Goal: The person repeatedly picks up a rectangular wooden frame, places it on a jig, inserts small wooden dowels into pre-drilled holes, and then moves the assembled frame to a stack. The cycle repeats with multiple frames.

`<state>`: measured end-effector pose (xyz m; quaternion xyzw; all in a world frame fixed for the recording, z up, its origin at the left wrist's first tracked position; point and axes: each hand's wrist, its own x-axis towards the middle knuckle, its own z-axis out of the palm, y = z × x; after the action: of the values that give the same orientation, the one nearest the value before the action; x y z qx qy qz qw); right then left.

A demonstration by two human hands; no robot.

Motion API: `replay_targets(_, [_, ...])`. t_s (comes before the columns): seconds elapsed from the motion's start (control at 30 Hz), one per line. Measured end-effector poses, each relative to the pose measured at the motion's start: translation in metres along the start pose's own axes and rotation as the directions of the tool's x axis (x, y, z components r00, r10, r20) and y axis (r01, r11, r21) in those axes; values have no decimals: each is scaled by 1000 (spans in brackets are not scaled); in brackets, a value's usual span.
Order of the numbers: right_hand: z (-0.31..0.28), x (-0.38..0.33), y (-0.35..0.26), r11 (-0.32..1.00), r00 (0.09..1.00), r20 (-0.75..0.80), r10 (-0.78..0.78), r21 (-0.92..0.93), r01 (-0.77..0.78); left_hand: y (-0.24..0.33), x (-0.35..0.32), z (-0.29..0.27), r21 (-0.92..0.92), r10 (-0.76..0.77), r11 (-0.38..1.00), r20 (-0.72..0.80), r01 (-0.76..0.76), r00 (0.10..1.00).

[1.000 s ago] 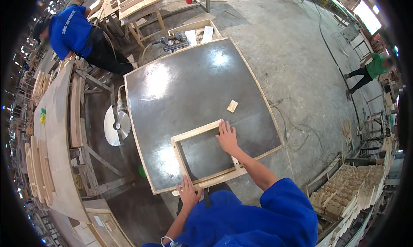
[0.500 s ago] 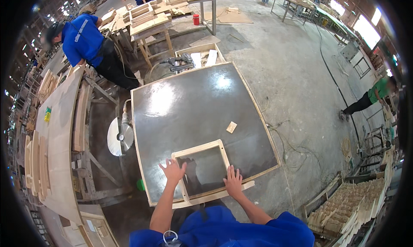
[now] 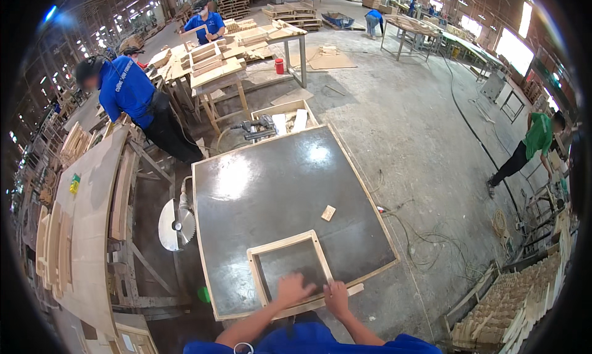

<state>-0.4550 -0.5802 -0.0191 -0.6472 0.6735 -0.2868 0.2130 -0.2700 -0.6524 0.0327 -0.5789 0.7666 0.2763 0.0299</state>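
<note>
A rectangular wooden frame (image 3: 282,242) of pale strips lies flat at the near edge of a dark, shiny tabletop (image 3: 277,193) with a wooden border. My right hand (image 3: 337,300) is closed at the near end of the frame's right-hand strip, its fingers curled around the wood. Over the frame's inner opening hovers my left hand (image 3: 295,290), slightly blurred, fingers stretched toward the right hand and holding nothing visible. My forearms partly cover the near strip, which extends past the right corner. A small wooden block (image 3: 328,213) rests beyond the frame.
Left of the table is a circular saw blade (image 3: 179,224). A nail gun (image 3: 259,129) lies on a wooden box (image 3: 306,110) behind it. A plywood-topped bench (image 3: 89,193) stands left, where a co-worker (image 3: 126,92) bends. Cables (image 3: 425,234) trail on the right floor; stacked wood strips (image 3: 505,298) stand nearer.
My left hand has left the frame's left strip and moved right, over the opening. My right hand has curled closed at the right strip's near end. The view has tilted upward.
</note>
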Motion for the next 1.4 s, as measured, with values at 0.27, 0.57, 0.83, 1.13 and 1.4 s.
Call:
replay_targets(0.27, [-7, -126, 0, 926, 870, 331, 367, -43, -374, -7, -46, 146, -13, 312, 948, -142, -317, 940])
replay_targets(0.57, [84, -128, -59, 447, 495, 841, 220, 364, -817, -9, -201, -123, -442, -13, 883, -362, -159, 932])
replay_targets(0.83, [151, -238, -310, 185, 648, 762, 7, 636, -749, -202, -465, -52, -588, -610, -327, -466, -740, 640])
replay_targets(1.13, [216, -297, -498, 786, 501, 630, -594, 587, 194, -274, -778, 87, -199, -899, 428, 12, -882, -438])
replay_targets(1.4, [384, -423, -635, 707, -43, 756, -653, 629, 322, -300, -869, 199, -175, -671, 536, 505, -826, -543])
